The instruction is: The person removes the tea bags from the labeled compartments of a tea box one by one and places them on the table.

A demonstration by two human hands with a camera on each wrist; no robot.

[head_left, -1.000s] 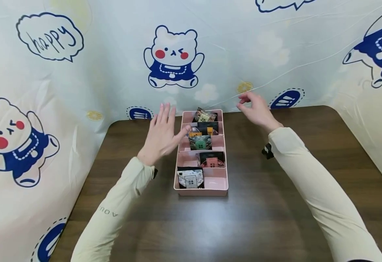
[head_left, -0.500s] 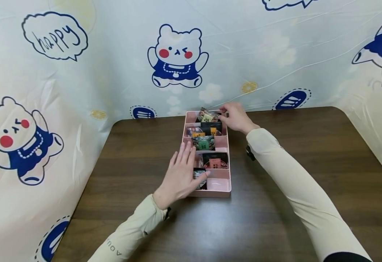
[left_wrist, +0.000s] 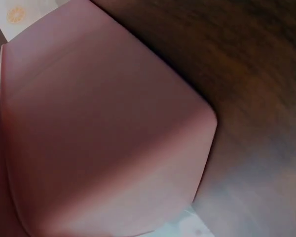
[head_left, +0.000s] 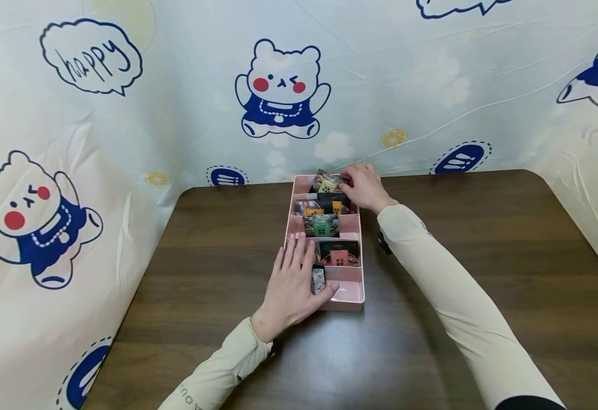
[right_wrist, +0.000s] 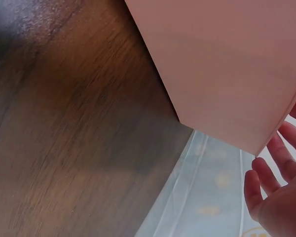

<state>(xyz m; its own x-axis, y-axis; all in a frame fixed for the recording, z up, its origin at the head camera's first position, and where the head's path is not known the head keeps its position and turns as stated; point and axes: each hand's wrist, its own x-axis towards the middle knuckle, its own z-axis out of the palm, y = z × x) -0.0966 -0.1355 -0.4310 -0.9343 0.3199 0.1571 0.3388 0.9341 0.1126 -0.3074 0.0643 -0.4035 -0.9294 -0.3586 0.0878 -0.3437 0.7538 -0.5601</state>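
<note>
A long pink divided organizer box (head_left: 351,292) stands on the table, one row of compartments running away from me. My left hand (head_left: 292,285) lies over its near left side, fingers straight, thumb spread above the front compartment. It partly covers a silver-and-black packet (head_left: 318,279). At the far right corner, my right hand (head_left: 365,188) grips the rim with bent fingers, beside a packet with a pale yellow label (head_left: 328,185). Between them sit packets with orange labels (head_left: 337,206), a green-labelled packet (head_left: 321,229) and a red-labelled packet (head_left: 339,257). The box wall (left_wrist: 98,108) fills the left wrist view.
The box rests on a dark wood-grain table (head_left: 217,256), close to its far edge. Behind and to both sides hangs a light printed curtain (head_left: 186,102) with bear figures.
My left hand has come down and toward me, from beside the box's far half to its near left side. My right hand has moved left onto the far right corner.
</note>
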